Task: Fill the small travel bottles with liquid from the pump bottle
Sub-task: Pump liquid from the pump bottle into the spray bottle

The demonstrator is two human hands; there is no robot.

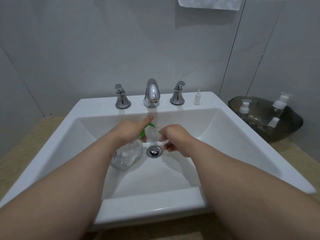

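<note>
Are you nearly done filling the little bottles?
Not yet, I think. Three white-topped bottles sit on the dark tray; whether they are full is unclear. In hand: the left hand grips the pump bottle by its green pump, and the right hand holds a small clear bottle at the spout, over the sink. Left: a white cap on the sink ledge probably still goes on.

1. Pale grey tiled wall [86, 49] with thin dark joints.
2. White square sink [121, 210] set in a beige speckled counter [26, 144].
3. Chrome tap [151, 92] between two chrome handles [122, 99].
4. White towel [209, 3] hangs at the top edge.
</note>
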